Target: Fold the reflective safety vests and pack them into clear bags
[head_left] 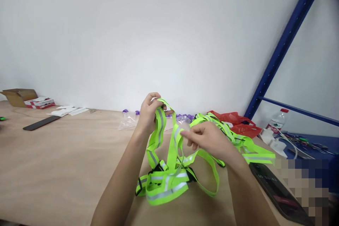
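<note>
Well, the yellow-green strap harness (169, 183) lies loosely looped at the centre, its lower bands resting on the tabletop (66, 169) and its upper bands lifted clear of it. Black buckles (158, 167) show among the folds. Just short of twelve o'clock from it, the left hand (151, 111) holds the top of a raised band, its grip closed between thumb and fingers. At two o'clock the right hand (208, 138) has its grip pressed together too, thumb and forefinger pinching another silver-striped band of the same harness.

Past the right hand, also at two, a heap of matching straps (261, 157) lies against a red plastic bag (245, 130), with a red-capped bottle (277, 122) farther out. A phone (278, 192) rests at three. Towards eleven sits a clear bag (128, 121) near small purple pieces (125, 111). At ten lie a dark bar (41, 123), white papers (70, 110) and, farthest, a cardboard box (19, 97).
</note>
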Available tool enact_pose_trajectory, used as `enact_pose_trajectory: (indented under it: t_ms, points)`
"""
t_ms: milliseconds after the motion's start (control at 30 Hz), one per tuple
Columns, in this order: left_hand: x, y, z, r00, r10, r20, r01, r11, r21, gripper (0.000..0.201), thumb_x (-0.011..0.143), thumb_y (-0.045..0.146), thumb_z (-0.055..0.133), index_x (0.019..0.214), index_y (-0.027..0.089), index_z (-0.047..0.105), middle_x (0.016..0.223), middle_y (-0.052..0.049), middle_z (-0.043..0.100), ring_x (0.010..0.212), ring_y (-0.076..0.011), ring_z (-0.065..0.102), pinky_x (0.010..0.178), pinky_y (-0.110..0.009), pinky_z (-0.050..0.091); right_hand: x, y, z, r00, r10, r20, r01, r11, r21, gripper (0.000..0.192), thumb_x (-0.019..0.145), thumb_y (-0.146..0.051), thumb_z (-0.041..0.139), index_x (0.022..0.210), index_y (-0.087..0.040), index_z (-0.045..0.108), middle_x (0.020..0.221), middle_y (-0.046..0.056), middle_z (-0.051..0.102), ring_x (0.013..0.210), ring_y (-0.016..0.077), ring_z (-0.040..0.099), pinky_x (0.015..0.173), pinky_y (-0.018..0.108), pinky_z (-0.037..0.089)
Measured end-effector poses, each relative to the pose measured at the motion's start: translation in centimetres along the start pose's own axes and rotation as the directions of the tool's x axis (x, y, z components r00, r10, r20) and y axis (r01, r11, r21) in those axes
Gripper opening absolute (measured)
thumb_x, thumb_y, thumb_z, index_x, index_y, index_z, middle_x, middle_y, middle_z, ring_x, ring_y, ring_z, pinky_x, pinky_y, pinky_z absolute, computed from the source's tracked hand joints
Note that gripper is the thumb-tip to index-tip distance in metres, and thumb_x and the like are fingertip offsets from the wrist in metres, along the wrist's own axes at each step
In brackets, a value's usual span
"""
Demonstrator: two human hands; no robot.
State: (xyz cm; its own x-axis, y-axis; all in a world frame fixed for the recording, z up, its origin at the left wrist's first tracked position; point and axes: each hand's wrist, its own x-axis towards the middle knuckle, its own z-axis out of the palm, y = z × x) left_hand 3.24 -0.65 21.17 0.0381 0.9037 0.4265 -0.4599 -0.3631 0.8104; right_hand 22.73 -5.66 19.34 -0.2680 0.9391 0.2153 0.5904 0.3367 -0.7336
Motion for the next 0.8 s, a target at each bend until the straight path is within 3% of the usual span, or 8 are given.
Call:
enact_pose_trajectory:
  t_ms: [133,267,367,467,633,700,800]
  points:
    - [-0.5,-0.1,-0.1,0.993,0.109,-0.044,-0.109,0.994,0.001,0.028,0.069,0.022,0.067,0.088,0.023,0.047,0.067,0.008,0.051,0.068,-0.0100,0.057,0.085,-0.040,0.059,1.2,-0.2,2.4,0.996,-0.063,-0.059,0.053,0.987,-0.155,0.049,0.079,-0.059,0.067,0.050,-0.020,0.058,0.049,0.001,0.056,0.047,0.0139,0.049,0.047,0.027,0.029]
    - [-0.8,0.1,-0.1,0.984,0.172,-0.048,-0.170,0.984,0.049,0.025,0.070,0.023,0.067,0.087,0.023,0.048,0.070,0.006,0.054,0.071,-0.0125,0.060,0.087,-0.043,0.059,3.2,1.3,3.3,0.988,-0.066,-0.138,0.030,0.968,-0.249,0.041,0.082,-0.047,0.063,0.052,-0.020,0.056,0.050,-0.002,0.045,0.050,0.0125,0.040,0.049,0.027,0.024]
    - [-0.6,0.1,-0.3,0.977,0.200,-0.070,-0.197,0.979,0.046,0.025,0.071,0.023,0.068,0.086,0.023,0.049,0.070,0.005,0.056,0.073,-0.0139,0.063,0.088,-0.043,0.059,4.2,2.6,2.9,0.988,-0.121,-0.096,0.111,0.989,-0.099,0.038,0.083,-0.048,0.061,0.058,-0.020,0.059,0.056,-0.001,0.048,0.056,0.0136,0.043,0.052,0.026,0.030]
    - [-0.1,0.1,-0.8,0.980,0.177,-0.088,-0.176,0.984,0.021,0.026,0.070,0.021,0.070,0.086,0.023,0.049,0.072,0.005,0.057,0.080,-0.0159,0.066,0.091,-0.044,0.058,4.4,3.4,1.7,0.969,-0.178,-0.169,0.194,0.977,0.083,0.037,0.084,-0.050,0.060,0.063,-0.020,0.059,0.065,0.001,0.054,0.065,0.0161,0.049,0.060,0.027,0.039]
    - [0.8,-0.4,-1.7,0.990,0.089,-0.109,-0.098,0.992,-0.074,0.024,0.071,0.022,0.069,0.084,0.024,0.050,0.078,0.004,0.061,0.094,-0.0186,0.067,0.095,-0.046,0.056,3.9,3.7,-0.2,0.945,-0.136,-0.297,0.261,0.861,0.436,0.041,0.088,-0.057,0.058,0.068,-0.022,0.054,0.064,0.002,0.057,0.065,0.0176,0.055,0.064,0.030,0.047]
    - [1.1,-0.7,-1.9,0.992,0.048,-0.114,-0.056,0.996,-0.066,0.022,0.072,0.024,0.067,0.084,0.024,0.049,0.081,0.004,0.062,0.099,-0.0199,0.066,0.094,-0.047,0.056,3.7,3.8,-0.5,0.949,-0.086,-0.303,0.249,0.797,0.551,0.040,0.089,-0.058,0.058,0.069,-0.024,0.051,0.051,-0.002,0.050,0.051,0.0151,0.050,0.056,0.030,0.045]
    - [1.3,-1.0,-2.2,0.992,0.013,-0.128,-0.020,0.998,-0.056,0.022,0.073,0.027,0.067,0.080,0.024,0.047,0.080,0.003,0.062,0.100,-0.0195,0.065,0.094,-0.045,0.056,3.5,4.2,-0.7,0.972,-0.029,-0.235,0.183,0.721,0.669,0.032,0.088,-0.056,0.062,0.085,-0.024,0.055,0.039,-0.011,0.035,0.032,0.0089,0.030,0.039,0.024,0.032]
